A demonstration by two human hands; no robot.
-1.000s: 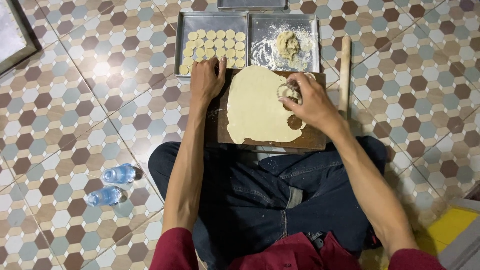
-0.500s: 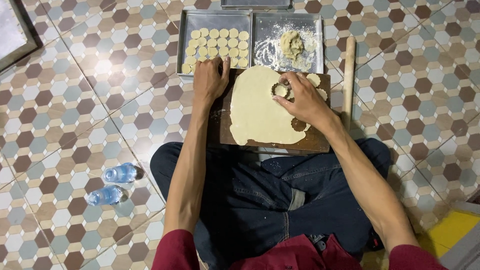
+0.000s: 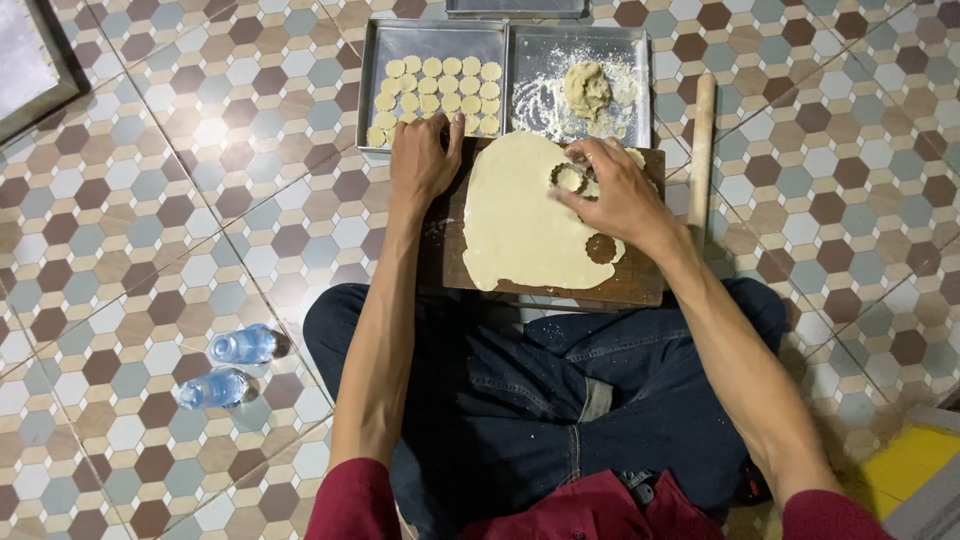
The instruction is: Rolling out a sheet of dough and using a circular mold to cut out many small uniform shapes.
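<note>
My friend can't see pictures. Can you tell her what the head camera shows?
A person sitting cross-legged on a tiled floor presses a round cutter into rolled dough with the right hand, the left hand resting at the wooden board's edge. Beyond it sits a tray of cut rounds.

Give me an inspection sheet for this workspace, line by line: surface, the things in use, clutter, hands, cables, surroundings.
Surface: wooden board on a patterned tile floor.
Things in use: rolled dough sheet on the board, one round hole cut near its right edge; ring cutter pressed on the dough.
Clutter: left tray holding cut dough rounds; right tray with flour and a dough lump; rolling pin; two water bottles.
Hands: left hand flat on the board's edge; right hand on the cutter.
Cables: nothing seen.
Surroundings: yellow object at lower right.
</note>
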